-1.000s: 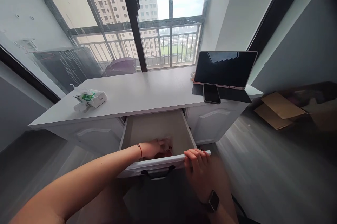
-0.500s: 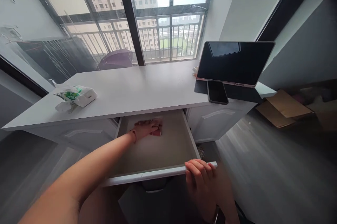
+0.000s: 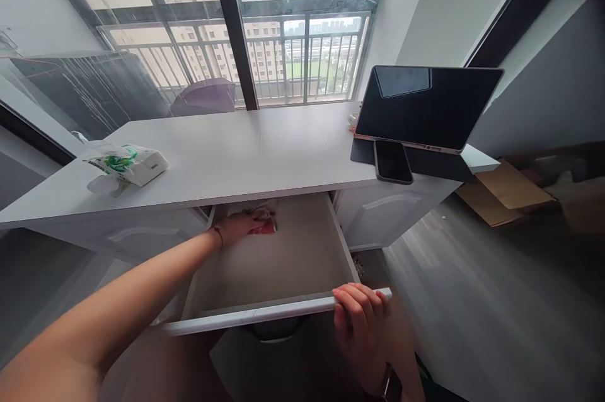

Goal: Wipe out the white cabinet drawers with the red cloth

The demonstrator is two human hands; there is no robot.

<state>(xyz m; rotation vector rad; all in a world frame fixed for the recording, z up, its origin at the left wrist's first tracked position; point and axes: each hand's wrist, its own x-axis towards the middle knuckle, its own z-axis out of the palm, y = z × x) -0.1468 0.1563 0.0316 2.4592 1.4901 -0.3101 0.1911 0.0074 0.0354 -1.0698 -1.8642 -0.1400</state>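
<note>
A pulled-out drawer (image 3: 293, 263) juts from under the white desk. Inside it, toward the back left, my left hand (image 3: 239, 227) presses on a red and pale cloth (image 3: 265, 224), fingers over it and slightly blurred. My right hand (image 3: 362, 307) is wrapped over the right end of the drawer's white front edge, fingertips on top, a dark watch on the wrist.
On the white desk (image 3: 283, 150) stand a tissue pack (image 3: 137, 166) at left, and at right a tablet (image 3: 428, 109) on a dark stand with a phone (image 3: 393, 162) before it. Cardboard boxes (image 3: 515, 184) lie on the floor at right.
My left hand has moved left and slightly back in the drawer, and the cloth has shifted with it. My right hand keeps its hold on the drawer front. The view has shifted slightly.
</note>
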